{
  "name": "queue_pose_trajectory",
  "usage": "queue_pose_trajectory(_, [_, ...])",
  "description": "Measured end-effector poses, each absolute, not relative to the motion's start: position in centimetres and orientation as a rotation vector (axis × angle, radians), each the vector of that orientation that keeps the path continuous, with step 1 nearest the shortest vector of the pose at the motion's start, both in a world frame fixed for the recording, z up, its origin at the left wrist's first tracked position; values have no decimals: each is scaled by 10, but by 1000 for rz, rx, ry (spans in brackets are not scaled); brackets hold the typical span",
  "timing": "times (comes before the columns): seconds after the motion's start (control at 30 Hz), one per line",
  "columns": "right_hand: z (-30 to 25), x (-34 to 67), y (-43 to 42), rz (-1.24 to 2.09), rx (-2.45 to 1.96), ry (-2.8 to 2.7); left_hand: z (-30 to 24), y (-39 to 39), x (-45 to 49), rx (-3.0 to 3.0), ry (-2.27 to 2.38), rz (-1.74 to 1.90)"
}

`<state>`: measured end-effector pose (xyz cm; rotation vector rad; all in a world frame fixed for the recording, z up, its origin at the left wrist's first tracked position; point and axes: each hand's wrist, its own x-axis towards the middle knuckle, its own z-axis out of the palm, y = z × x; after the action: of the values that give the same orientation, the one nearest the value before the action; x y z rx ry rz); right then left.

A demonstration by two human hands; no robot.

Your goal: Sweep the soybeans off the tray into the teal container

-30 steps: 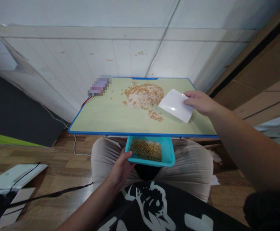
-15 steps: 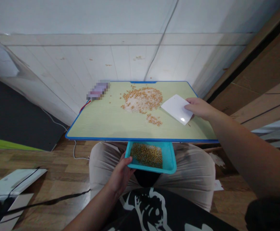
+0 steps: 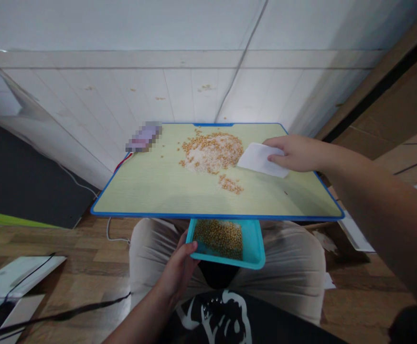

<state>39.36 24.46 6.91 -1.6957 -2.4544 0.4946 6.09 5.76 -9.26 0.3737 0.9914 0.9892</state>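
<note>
My right hand (image 3: 294, 153) pinches a white card (image 3: 258, 159) that rests flat on a small green table with a blue rim (image 3: 158, 179), just right of a heap of yellow beans mixed with white grains (image 3: 211, 152). A smaller cluster of beans (image 3: 231, 184) lies closer to me. Below the table's near edge, my left hand (image 3: 177, 270) grips the left rim of a teal tray (image 3: 253, 251) holding yellow beans (image 3: 219, 238), above my lap.
A blurred purple object (image 3: 144, 137) sits at the table's far left corner with a red and white cable (image 3: 120, 162) running off it. White panelled wall behind. Wooden floor with a black cable (image 3: 68, 313) and white boards (image 3: 11, 274) at left; brown panels at right.
My right hand has carried the white card away from me and a little left, up to the right edge of the heap. The tray and left hand stay under the table edge.
</note>
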Motion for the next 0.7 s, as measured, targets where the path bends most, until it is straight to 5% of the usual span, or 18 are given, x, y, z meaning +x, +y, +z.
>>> queue_pose_trajectory(0.7, [62,320,219,169,-1636,-2806,-95,58,62,382,956,986])
